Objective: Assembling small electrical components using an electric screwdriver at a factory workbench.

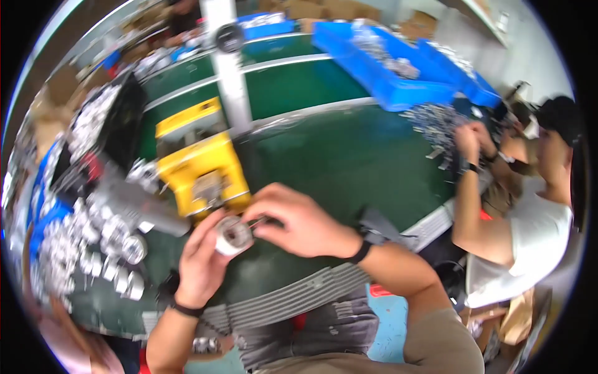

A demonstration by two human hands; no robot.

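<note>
the left hand (202, 262) is gripping a white round part (227, 245), which is sitting at eight o'clock from centre. the right hand (302, 225) is pinching at its two o'clock rim, on what i cannot tell. a yellow fixture (193, 163) is standing at eleven o'clock from it.

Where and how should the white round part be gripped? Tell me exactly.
By its outer side wall, likely best from the person's left, as the left hand does: the white round part looks cylindrical, its hollow face toward the camera, the right hand opposite.
</note>
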